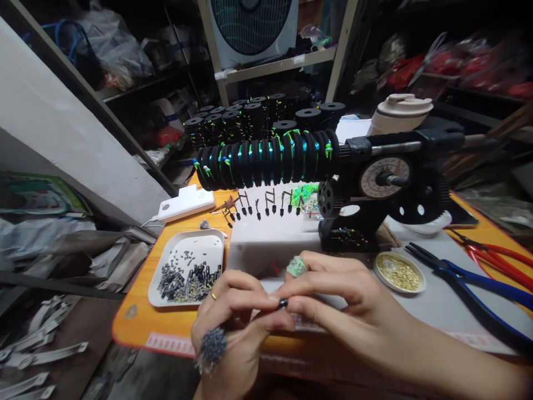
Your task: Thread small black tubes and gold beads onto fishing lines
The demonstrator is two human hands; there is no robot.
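While our left hand (233,328) and right hand (350,305) pinch a small, glossy black piece (283,303) between their fingertips above the near side of an orange wooden table (141,294), a white plastic tray (195,241) of small dark parts (170,283) sits to our left; beyond, black upright spools (255,119) stand behind a ribbed black roller (266,161).

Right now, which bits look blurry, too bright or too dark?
Head view: red bags at the right edge look smeared; head view: glare whitens the surface below the black roller; head view: the left shelf sits in shadow; head view: the small black piece between the fingers shows little detail.
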